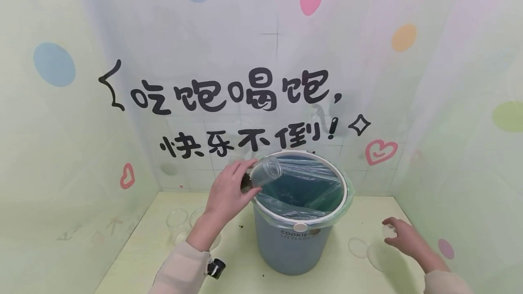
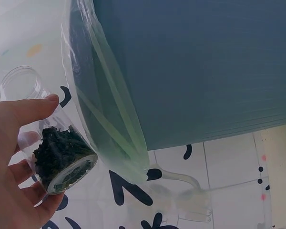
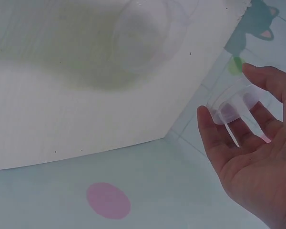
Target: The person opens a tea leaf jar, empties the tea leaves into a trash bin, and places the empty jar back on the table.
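Observation:
My left hand (image 1: 229,187) grips a clear jar (image 1: 264,172) and holds it tilted at the left rim of a blue-grey bin (image 1: 292,251). Dark, leafy-looking bits (image 2: 62,150) lie in the jar's bottom end in the left wrist view, and its mouth points toward the bin's opening. A clear bag (image 1: 310,194) lines the bin and folds over its white rim. To the right of the bin, my right hand (image 1: 406,239) holds a round clear lid (image 3: 233,102) between thumb and fingers, raised above the table.
Two clear round lids (image 1: 358,247) lie on the pale table (image 1: 241,262) right of the bin. Several clear containers (image 1: 177,221) stand at the left, partly behind my left arm. A small black object (image 1: 215,268) shows by the left sleeve. Printed sheets (image 1: 245,35) enclose the table.

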